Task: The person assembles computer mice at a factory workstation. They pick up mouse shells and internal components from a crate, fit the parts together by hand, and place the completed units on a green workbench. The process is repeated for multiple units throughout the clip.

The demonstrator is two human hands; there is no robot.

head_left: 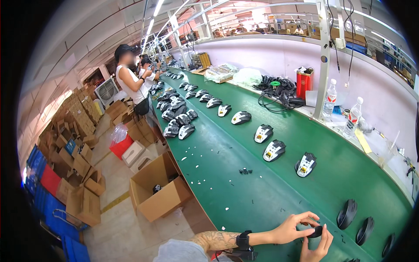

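Over the near end of the green work surface, my left hand and my right hand meet on a small dark, rounded part. Fingertips of both hands pinch it, and they partly cover it, so its exact kind does not show. Black curved mouse shells lie to the right of my hands, another shell a little nearer. Farther up stands a row of computer mice with pale inner frames showing, the closest mouse with a yellow patch. A small black part lies left of that row.
A pile of mice sits at the far left of the long green bench. Beside the bench stands an open cardboard box. Bottles, a red tin and black cables line the wall ledge. A person stands farther along.
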